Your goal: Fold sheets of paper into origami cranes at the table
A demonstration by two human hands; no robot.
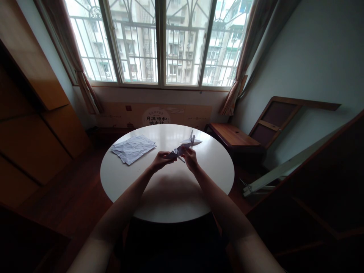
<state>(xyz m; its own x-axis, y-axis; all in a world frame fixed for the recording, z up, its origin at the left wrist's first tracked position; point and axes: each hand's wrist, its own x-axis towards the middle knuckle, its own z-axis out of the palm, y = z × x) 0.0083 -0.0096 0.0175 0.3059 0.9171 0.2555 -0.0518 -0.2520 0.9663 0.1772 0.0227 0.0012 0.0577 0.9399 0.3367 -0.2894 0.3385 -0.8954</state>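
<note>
Above the middle of a round white table [167, 204], a folded piece of paper [176, 152] is held between both hands. My left hand [162, 160] grips its left end, fingers closed on it. On the other side, my right hand [189, 157] pinches the paper near its right part. Just behind my right hand rests a folded paper crane [192, 140], its points sticking up. A thin pen-like stick [181, 159] shows on the table below the paper, partly hidden by the hands. The exact folds in the held paper are too small to make out.
Several creased sheets of paper [133, 148] lie at the table's left. A wooden bench [233, 134] stands beyond the right edge, with a leaning wooden frame [274, 121] beside it. A long printed cardboard box [187, 113] sits under the window.
</note>
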